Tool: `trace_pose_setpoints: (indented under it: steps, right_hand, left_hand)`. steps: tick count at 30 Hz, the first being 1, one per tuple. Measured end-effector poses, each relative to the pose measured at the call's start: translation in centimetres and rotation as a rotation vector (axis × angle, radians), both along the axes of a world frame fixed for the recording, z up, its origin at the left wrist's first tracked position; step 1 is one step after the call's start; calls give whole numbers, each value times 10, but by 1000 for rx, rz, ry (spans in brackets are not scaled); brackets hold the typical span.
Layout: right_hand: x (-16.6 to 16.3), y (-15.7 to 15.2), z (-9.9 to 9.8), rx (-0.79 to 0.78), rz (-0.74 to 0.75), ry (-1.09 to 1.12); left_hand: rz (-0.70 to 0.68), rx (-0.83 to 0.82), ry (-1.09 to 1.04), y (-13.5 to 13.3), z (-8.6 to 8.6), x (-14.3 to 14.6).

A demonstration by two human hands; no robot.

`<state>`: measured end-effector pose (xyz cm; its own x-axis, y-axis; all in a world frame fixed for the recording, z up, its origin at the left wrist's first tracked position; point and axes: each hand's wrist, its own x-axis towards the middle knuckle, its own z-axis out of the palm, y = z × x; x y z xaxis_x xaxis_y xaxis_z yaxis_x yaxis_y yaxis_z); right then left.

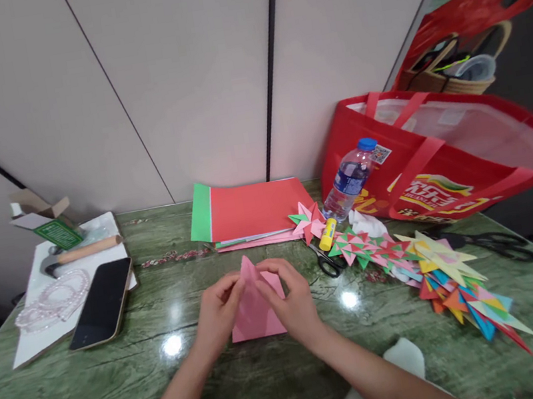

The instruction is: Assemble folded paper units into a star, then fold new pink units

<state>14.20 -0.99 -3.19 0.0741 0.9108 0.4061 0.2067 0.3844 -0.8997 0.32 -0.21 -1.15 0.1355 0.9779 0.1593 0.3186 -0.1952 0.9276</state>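
Note:
A piece of pink paper [260, 318] is between my hands over the green marbled table, its upper part folded to a point. My left hand [223, 307] pinches its left slanted edge between thumb and fingers. On the other side, my right hand [289, 294] grips the right edge, thumb on the front of the paper. The lower part spreads out flat and wide below my fingers. Just beyond lies a stack of coloured paper [260, 207], red and green on top with pink below.
Right of the stack are a folded-paper star [308, 221], yellow glue stick [328, 234], scissors [328, 264], water bottle [351, 183], colourful paper stars [453, 278] and a red bag [393, 166]. At left lie a phone [103, 303], hammer [80, 252], beads [54, 300] and small box [56, 229].

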Motion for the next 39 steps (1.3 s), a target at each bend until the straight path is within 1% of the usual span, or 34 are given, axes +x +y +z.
trace_pose_setpoints:
  steps: [2, 4, 6, 9, 14, 17, 19, 22, 23, 27, 29, 32, 34, 39]
  right_hand:
    - [1, 4, -2, -158, 96, 133]
    - [1, 7, -5, -304, 200, 238]
    - [1, 9, -7, -400, 245, 322]
    - [1, 9, -9, -487, 267, 449]
    - [1, 9, -6, -589, 330, 591]
    - [4, 10, -4, -632, 349, 611]
    - [5, 10, -3, -657, 385, 603]
    - [6, 8, -4, -688, 501, 567]
    - [6, 7, -4, -699, 537, 554]
    - [6, 6, -5, -717, 589, 529]
    - [7, 6, -5, -728, 608, 531]
    - [8, 6, -4, -790, 662, 551]
    - [10, 6, -4, -827, 696, 567]
    - [11, 7, -6, -876, 728, 594]
  left_hand:
    - [-42, 2, -16, 0, 1, 0]
    - [-56, 0, -3, -1, 2, 0]
    - [-70, -6, 23, -1, 2, -1]
    - [-105, 10, 77, 0, 1, -2]
    - [-131, 103, 205, -1, 1, -1]
    - [-171, 90, 163, 0, 5, -4]
    - [-155, 39, 75, 1, 8, -7]
    - [-64, -94, -88, 3, 11, -11]
    - [-54, -144, -134, 3, 11, -11]
    - [-128, -340, -288, 1, 12, -10]
    - [-115, -409, -357, 1, 11, -9]
    - [-91, -452, -416, 1, 10, -10]
    - [-113, -482, -431, 2, 8, -12]
    - [-156, -534, -451, 3, 6, -15]
